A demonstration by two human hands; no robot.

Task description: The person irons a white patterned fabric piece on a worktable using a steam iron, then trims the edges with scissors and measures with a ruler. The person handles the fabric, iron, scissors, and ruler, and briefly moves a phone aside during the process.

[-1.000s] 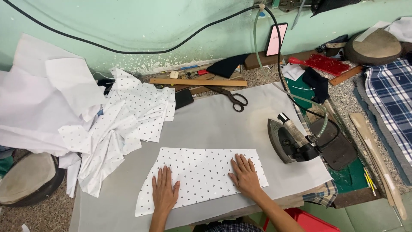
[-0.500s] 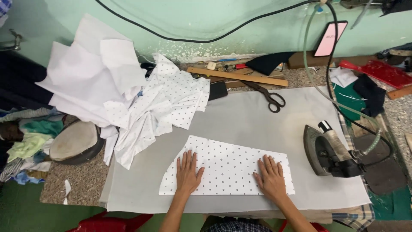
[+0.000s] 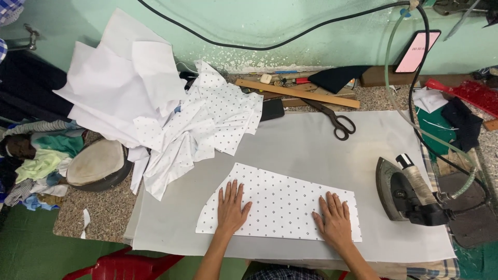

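1. Dotted fabric panel (image 3: 282, 210): a cut piece of white cloth with small dark dots, lying flat on the grey pressing pad (image 3: 311, 150), near the front edge, closest to the person.
2. Long axis runs left-right across the pad. The left end is wider with a curved notch, and the top edge slopes down toward the right.
3. Left hand (image 3: 231, 207): palm down on the left part of the panel, fingers spread wide and pointing away from the body. It grips nothing, only presses flat.
4. Right hand (image 3: 334, 220): the same posture on the right end, fingers splayed and flat, close to the panel's right edge.
5. Key relation: the panel sits directly under both palms and spans the gap between them. The stretch between the hands is bare (no visible wrinkle from where I stand).
6. Iron (image 3: 407, 194): on the pad's right side, beside the panel but not touching it. The right hand is clearly the nearer one.
7. Scissors (image 3: 334, 122): at the far side of the pad, well apart from both hands.
8. Heap of dotted and plain white pieces (image 3: 176, 119): piled at the far left, overlapping the pad's corner, apart from the panel.
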